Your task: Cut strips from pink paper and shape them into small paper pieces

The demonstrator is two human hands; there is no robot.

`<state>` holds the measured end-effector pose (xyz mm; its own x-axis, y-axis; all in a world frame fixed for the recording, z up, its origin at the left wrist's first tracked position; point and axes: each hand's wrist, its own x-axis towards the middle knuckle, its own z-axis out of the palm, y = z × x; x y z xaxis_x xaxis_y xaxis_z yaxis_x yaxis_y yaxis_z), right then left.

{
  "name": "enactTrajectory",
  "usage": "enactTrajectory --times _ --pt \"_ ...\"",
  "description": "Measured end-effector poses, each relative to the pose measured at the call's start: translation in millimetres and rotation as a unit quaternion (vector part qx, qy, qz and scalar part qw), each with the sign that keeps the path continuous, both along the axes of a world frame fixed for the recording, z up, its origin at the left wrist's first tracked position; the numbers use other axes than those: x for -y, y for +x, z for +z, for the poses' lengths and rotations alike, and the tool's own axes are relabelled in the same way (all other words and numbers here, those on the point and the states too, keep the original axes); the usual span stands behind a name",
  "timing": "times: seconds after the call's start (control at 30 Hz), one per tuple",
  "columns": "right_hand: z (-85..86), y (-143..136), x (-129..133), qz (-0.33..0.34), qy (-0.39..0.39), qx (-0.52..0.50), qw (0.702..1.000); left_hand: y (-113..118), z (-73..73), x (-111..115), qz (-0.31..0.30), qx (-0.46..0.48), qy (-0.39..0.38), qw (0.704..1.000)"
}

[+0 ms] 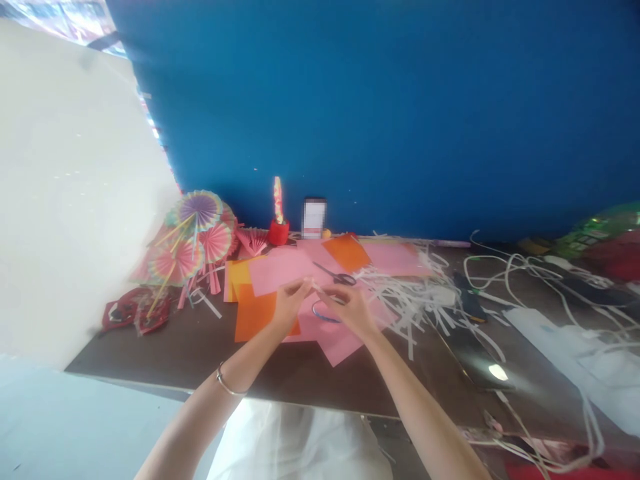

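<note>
My left hand (291,301) and my right hand (353,308) meet over the middle of the table, fingertips pinched close together. Between them is a small, thin white strip (315,285), too blurred to tell its material. A thin ring (325,319), bluish and dark, shows just under my right fingers; whether they touch it I cannot tell. Pink paper sheets (336,347) and an orange sheet (256,313) lie below my hands. Scissors with dark handles (345,279) rest on the paper just beyond my right hand.
A tangle of white paper strips (413,300) lies to the right, by a dark, shiny flat panel (473,357) and white cables (515,267). Folded paper fans (197,212) stand at the left. A red holder (279,232) and a phone (314,219) stand against the blue wall (380,120).
</note>
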<state>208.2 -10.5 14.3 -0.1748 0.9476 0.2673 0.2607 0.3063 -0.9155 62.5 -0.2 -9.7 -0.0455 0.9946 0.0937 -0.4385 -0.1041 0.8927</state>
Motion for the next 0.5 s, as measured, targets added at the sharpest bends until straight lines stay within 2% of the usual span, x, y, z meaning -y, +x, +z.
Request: enactTrajectory --times 0.17,0.27,0.4,0.5 --pt "-4.8 -2 1 -0.009 0.031 0.020 0.999 0 -1.0 -2 -0.012 0.015 -0.017 1.000" --pt "-8.3 -1 2 -0.046 0.104 0.060 0.992 0 -2.4 -3 -0.007 0.039 -0.030 0.999" --pt "-12.0 1 2 -0.070 0.240 0.168 0.954 -2 -3.5 -5 -0.001 0.081 -0.039 0.996" --pt "-12.7 2 1 -0.075 0.305 0.241 0.918 -3 -2.8 -5 -0.005 0.098 -0.037 0.995"
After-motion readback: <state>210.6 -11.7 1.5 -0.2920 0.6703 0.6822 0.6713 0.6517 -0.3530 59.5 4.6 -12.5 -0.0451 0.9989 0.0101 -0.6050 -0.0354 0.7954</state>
